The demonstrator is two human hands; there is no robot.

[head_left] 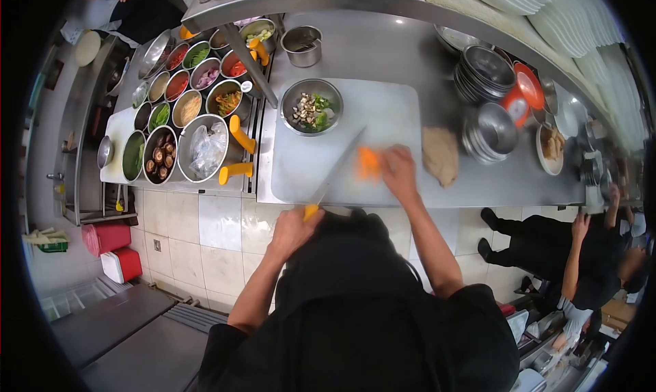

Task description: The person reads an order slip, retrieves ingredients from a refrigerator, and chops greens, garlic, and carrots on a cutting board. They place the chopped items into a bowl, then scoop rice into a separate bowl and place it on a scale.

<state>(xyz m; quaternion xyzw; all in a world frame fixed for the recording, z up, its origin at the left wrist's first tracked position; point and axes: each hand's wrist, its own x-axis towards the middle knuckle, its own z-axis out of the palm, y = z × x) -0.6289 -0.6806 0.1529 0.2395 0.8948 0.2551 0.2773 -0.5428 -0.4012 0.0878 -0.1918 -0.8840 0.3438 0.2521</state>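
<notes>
Left hand (290, 233): grip clamped on the yellow handle of a long steel knife (339, 167), blade over the white rectangular cutting board (301, 166). Right hand (398, 170): at the blurred orange food (370, 162) on the board; I cannot tell whether that grip is closed. Round metal bowl (285, 120), chopped pale and green pieces inside: board's upper left. Brown crumpled cloth (439, 156): steel desk (437, 105), just right of the board.
</notes>
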